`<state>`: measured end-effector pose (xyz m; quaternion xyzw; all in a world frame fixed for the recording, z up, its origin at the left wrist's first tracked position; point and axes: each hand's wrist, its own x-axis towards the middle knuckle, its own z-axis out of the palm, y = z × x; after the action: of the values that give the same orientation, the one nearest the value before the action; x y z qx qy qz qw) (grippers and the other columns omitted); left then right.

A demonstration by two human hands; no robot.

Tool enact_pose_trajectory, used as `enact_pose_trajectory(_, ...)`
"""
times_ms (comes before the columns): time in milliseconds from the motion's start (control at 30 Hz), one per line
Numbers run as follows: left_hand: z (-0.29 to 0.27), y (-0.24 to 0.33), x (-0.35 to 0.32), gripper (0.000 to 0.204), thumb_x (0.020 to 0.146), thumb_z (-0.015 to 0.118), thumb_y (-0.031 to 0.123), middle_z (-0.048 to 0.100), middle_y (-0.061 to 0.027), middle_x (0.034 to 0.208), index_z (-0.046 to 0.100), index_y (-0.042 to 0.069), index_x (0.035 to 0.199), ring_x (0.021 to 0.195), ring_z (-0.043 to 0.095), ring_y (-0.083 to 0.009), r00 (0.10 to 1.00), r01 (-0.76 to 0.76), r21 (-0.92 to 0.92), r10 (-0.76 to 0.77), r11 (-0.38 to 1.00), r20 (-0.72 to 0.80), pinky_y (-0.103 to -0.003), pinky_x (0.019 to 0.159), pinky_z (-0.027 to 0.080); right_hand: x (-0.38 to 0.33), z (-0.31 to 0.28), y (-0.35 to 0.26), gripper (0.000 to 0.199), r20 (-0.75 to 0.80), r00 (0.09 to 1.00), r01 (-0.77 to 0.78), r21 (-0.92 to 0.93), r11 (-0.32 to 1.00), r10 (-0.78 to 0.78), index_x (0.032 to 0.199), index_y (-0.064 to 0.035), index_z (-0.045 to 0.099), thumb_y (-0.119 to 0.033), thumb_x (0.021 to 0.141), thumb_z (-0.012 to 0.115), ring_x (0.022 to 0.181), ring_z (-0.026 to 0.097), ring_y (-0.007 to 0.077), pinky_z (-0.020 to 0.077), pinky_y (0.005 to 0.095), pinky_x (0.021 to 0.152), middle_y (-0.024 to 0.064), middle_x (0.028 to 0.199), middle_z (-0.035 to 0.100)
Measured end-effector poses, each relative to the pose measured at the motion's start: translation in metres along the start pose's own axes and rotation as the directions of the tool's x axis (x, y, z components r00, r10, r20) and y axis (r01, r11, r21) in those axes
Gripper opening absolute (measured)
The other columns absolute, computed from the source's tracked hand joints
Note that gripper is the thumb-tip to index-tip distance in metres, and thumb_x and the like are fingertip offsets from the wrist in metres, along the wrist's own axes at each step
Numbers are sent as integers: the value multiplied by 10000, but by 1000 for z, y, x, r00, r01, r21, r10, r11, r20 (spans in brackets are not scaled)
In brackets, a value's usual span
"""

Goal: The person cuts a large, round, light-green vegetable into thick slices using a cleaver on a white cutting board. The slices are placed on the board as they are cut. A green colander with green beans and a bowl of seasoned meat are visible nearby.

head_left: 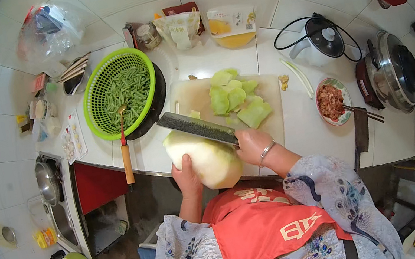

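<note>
My left hand [187,179] supports a large, pale green-white rounded cabbage [207,159] from its near left side. The thumb lies along its surface and the other fingers are mostly hidden. My right hand [257,146] grips a wide, dark-bladed cleaver [197,128] by its handle, which is hidden in the fist. The blade points to the far left and lies across the cabbage's upper side. Beyond it, loose light green leaves [229,93] are piled on a pale cutting board [272,98]. The cabbage is held over the board's near edge, close to my red apron [262,224].
At left, a green colander [91,107] holds cut green beans and a wooden-handled ladle [126,154]. To the right are a bowl of meat [331,102] with chopsticks, scallion stalks [297,77], a small electric pot [316,42] and a steel pot [392,71]. Packets [232,26] stand behind.
</note>
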<state>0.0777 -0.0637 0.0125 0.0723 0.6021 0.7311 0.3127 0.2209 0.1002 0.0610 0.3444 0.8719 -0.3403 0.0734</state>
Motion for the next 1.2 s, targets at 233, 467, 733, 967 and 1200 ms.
enact_pose_trajectory(233,-11,-6,-23,431,850,661,260,598,-71,1035,530,-43,1127,906,561,-143,1000,-22,3,22,1000,16,-296,822,457,-30,-26,48,155,2,999,-54,54,997,54,794,-7,617,-155,753,596,709,617,403,492,482,653,239,748,623)
enact_pose_trajectory(467,-10,-7,-33,408,842,670,281,611,-54,983,548,-9,1103,849,577,-132,1000,-19,25,19,1000,-6,-278,767,473,-42,-11,15,186,-44,979,202,41,979,-200,829,-18,559,-188,781,617,661,605,393,482,470,604,206,686,602)
enact_pose_trajectory(733,-27,-24,-38,361,874,613,246,611,-73,991,540,-19,1108,838,589,-155,996,-80,214,88,974,-27,-298,754,486,-30,-18,-2,178,66,980,189,-12,982,-187,829,-13,602,-171,747,592,694,635,388,515,471,636,224,715,631)
enact_pose_trajectory(967,-21,-30,-29,402,889,612,264,602,-91,1026,513,-31,1143,870,594,-180,987,-114,14,115,993,-109,-307,779,491,-23,-15,-7,156,73,983,168,-18,986,-166,805,-5,599,-149,748,588,719,624,392,504,469,672,224,738,626)
enact_pose_trajectory(1200,-30,-26,-33,413,871,632,263,597,-79,1025,516,-28,1139,877,585,-169,997,-75,39,75,996,3,-315,786,484,-42,-16,-18,176,67,991,118,-35,992,-116,825,5,603,-155,753,591,717,624,395,505,462,668,225,735,626)
